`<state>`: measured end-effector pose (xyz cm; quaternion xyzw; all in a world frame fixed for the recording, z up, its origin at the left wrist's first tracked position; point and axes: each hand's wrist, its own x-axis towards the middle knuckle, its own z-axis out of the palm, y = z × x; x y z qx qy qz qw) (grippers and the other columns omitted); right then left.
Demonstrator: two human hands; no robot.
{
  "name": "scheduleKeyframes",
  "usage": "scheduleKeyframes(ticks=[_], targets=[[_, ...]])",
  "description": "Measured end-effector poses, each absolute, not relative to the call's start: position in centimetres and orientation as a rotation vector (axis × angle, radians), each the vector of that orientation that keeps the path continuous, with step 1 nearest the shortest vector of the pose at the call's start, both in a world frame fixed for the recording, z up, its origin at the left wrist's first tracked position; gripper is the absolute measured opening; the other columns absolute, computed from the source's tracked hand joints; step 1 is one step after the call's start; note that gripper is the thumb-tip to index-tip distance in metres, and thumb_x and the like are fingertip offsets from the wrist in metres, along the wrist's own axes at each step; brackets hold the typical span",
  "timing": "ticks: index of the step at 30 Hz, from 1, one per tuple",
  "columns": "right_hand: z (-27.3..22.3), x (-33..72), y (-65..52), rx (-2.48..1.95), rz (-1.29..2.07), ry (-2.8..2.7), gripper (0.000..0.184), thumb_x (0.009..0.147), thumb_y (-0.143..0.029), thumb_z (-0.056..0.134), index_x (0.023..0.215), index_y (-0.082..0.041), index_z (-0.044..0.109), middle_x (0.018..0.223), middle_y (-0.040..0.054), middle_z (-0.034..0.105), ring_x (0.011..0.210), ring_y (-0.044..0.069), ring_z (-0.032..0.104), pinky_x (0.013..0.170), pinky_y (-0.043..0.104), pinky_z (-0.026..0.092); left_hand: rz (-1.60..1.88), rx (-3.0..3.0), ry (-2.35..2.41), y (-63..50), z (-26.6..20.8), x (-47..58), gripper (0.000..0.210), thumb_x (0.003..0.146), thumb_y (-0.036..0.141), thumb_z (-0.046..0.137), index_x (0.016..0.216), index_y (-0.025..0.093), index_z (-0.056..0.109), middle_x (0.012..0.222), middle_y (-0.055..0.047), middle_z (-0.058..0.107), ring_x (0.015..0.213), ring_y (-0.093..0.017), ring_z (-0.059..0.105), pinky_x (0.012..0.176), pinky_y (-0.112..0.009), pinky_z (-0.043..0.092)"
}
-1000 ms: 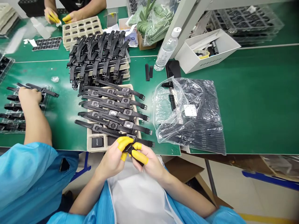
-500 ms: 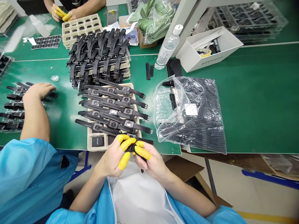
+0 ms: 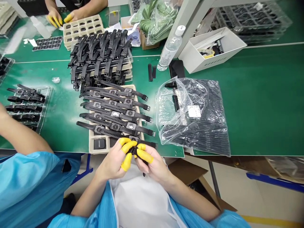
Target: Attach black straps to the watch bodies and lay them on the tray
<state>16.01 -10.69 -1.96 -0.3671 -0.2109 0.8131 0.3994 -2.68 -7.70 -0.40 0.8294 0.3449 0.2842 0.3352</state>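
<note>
Just in front of the table edge, my left hand [image 3: 115, 163] and my right hand [image 3: 154, 161] meet around a small black watch [image 3: 133, 150]. Yellow finger cots cover several fingertips on both. My left thumb and fingers pinch the watch from one side; my right thumb and fingers grip it from the other, where a strap end pokes out below. My fingers hide most of the piece. Right behind lies a beige tray [image 3: 91, 146] with rows of strapped watches [image 3: 115, 126], backs up. A strapless watch head [image 3: 99, 143] sits in its near left compartment.
Stacked trays of strapped watches [image 3: 102, 57] stand behind. A clear bag of black straps [image 3: 204, 120] lies right, near a water bottle [image 3: 169, 49] and white box [image 3: 213, 50]. At left are a co-worker's arm [image 3: 21, 133] and a clear tray [image 3: 45, 110]; another person's hands [image 3: 54, 18] work opposite.
The left co-worker's arm has drawn back leftward, uncovering the clear tray. Across the table, the other person's hands have moved apart. My hands have barely shifted and still hold the watch.
</note>
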Motion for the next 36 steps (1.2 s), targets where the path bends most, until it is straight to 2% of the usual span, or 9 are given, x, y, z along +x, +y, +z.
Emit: scheduleKeyframes(ticks=[6,11,20,31,36], targets=[[-1.8,16.1,-10.7,-1.005,2.012,-0.713,0.041,0.092,-0.060,0.069,0.088,-0.020,0.059,0.042,-0.0087,0.052,0.036,0.007,0.030,0.043,0.023,0.023,0.708,2.196,0.908,-7.5,-0.5,-2.9,0.041,0.102,0.020,0.045,0.143,0.019,0.049,0.118,-0.014,0.060,0.108,-0.025,0.059,0.091,-0.041,0.057],[-2.0,15.7,-10.9,-0.944,2.006,-0.577,0.041,0.092,-0.059,0.070,0.086,-0.021,0.057,0.040,-0.0094,0.049,0.035,0.007,0.028,0.042,0.022,0.022,0.767,2.107,0.855,-7.5,-0.5,-2.8,0.043,0.105,0.019,0.040,0.148,0.019,0.045,0.123,-0.014,0.059,0.114,-0.025,0.058,0.097,-0.041,0.055],[-2.0,15.2,-10.9,-0.785,2.018,-0.370,0.041,0.088,-0.057,0.075,0.083,-0.020,0.059,0.039,-0.0093,0.047,0.034,0.007,0.029,0.041,0.021,0.027,0.769,2.125,0.857,-7.7,-0.7,-2.5,0.050,0.103,0.016,0.043,0.153,0.019,0.042,0.132,-0.017,0.056,0.123,-0.027,0.055,0.103,-0.043,0.052],[-2.3,15.1,-11.0,-0.796,2.004,-0.448,0.042,0.089,-0.059,0.074,0.085,-0.020,0.058,0.039,-0.0094,0.049,0.034,0.007,0.029,0.041,0.021,0.025,0.816,2.095,0.833,-7.8,-0.7,-2.6,0.050,0.105,0.016,0.039,0.155,0.019,0.041,0.134,-0.017,0.058,0.125,-0.026,0.057,0.105,-0.042,0.054],[-2.2,15.8,-10.8,-0.986,2.025,-0.583,0.041,0.092,-0.058,0.070,0.085,-0.019,0.058,0.041,-0.0092,0.050,0.036,0.006,0.028,0.042,0.021,0.021,0.694,2.296,0.973,-7.9,-0.1,-2.7,0.049,0.101,0.016,0.046,0.151,0.017,0.046,0.121,-0.016,0.060,0.113,-0.027,0.058,0.096,-0.043,0.057]])
